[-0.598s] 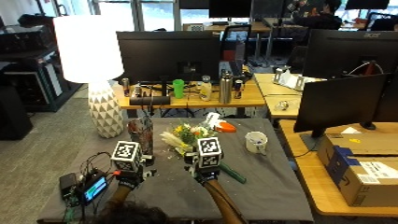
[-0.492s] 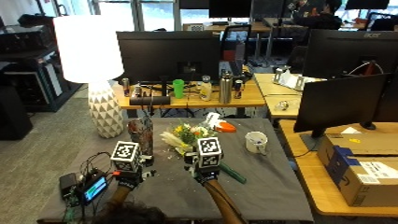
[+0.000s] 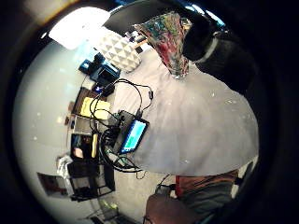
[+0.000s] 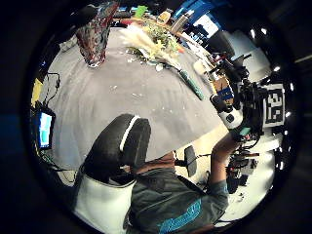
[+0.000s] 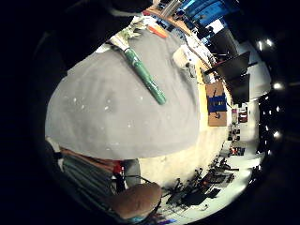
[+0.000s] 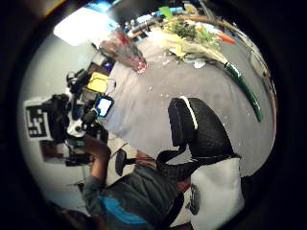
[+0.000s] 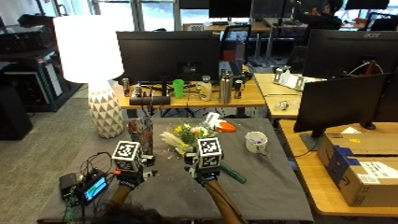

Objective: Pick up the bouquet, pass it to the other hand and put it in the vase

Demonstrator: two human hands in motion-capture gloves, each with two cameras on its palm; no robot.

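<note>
The bouquet (image 7: 187, 134) of yellow and white flowers lies on the grey cloth, its green wrapped stem (image 7: 231, 172) pointing to the near right. A tall patterned glass vase (image 7: 147, 133) stands upright just left of it. My left hand (image 7: 129, 177) hovers over the cloth in front of the vase, fingers relaxed and holding nothing. My right hand (image 7: 208, 176) hangs close above the stem's flower end without gripping it. The right little finger side palm view shows the whole stem (image 5: 145, 77) lying free. The left thumb side palm view shows vase (image 4: 95, 34) and bouquet (image 4: 156, 44) side by side.
A white mug (image 7: 255, 141) stands right of the bouquet, an orange item (image 7: 227, 127) behind it. A small screen device with cables (image 7: 93, 186) sits at the cloth's near left corner. A white lamp (image 7: 93, 70) stands at the back left. Monitors and cardboard boxes (image 7: 360, 163) fill the right-hand desk.
</note>
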